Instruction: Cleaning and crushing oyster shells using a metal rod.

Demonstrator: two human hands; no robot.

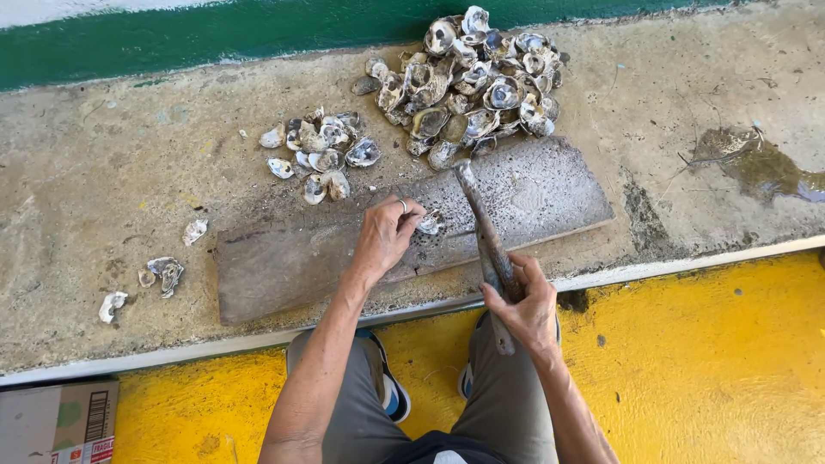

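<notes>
Rusty iron fills my right hand (526, 305), fingers wrapped tight round the handle of a long shucking hammer (486, 241) whose head points up toward the big shell heap, angled across the plank. My left hand (387, 234), ring on one finger, is curled down with its fingertips pinching a single oyster (430, 223) against the weathered wooden board (284, 266) at mid-frame; it lies just left of the hammer shaft.

What worries me: those fingertips sit right beside where the iron would land, so a strike that drifts left could catch a knuckle. The shell's edge looks ragged and I wear no glove, so a slip under pressure could cut the palm. Chips may fly up at my face. The board lies near the ledge's lip, above my knees, and a hard blow might shift it.

Beyond the hands, a small cluster of opened shells (320, 155) lies at centre left, the large pile of oyster shells (473, 82) at upper centre, stray halves at far left, and a wet puddle (756, 163) at upper right on the concrete ledge (103, 172).

At the lower left corner a brown cardboard box (56, 421) shows a white barcode label and a red-and-white sticker; the print is too small to make out
</notes>
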